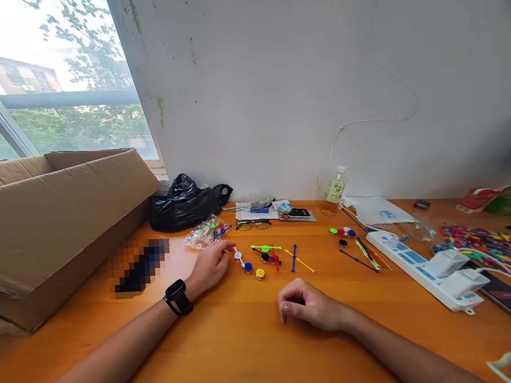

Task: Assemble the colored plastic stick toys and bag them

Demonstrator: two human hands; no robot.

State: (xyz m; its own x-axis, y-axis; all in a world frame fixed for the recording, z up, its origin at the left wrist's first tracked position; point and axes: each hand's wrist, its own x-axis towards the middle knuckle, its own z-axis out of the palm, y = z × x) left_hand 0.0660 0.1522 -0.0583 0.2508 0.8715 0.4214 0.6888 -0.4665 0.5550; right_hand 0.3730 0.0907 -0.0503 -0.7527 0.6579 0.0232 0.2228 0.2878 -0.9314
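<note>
My left hand (210, 268), with a black watch on its wrist, rests on the wooden table (229, 341). Its index finger is stretched out to the end of a white arrow spinner (238, 256); the other fingers are loosely bent. Close by are a blue round piece (248, 267) and a yellow one (260, 274). Farther right lie a green arrow spinner (265, 249), a black one (264, 257), red arrows (276, 260), a blue arrow (294, 258) and a yellow arrow (302, 261). My right hand (310, 306) is loosely curled on the table, nothing visible in it.
A cardboard box (68, 218) stands left, near a black plastic bag (183, 204) and a clear bag of pieces (206, 231). Glasses (252, 224) and a bottle (335, 190) are behind. Rightward lie round pieces, arrows, a power strip (414, 269), a phone (507, 295) and a colourful pile (485, 245).
</note>
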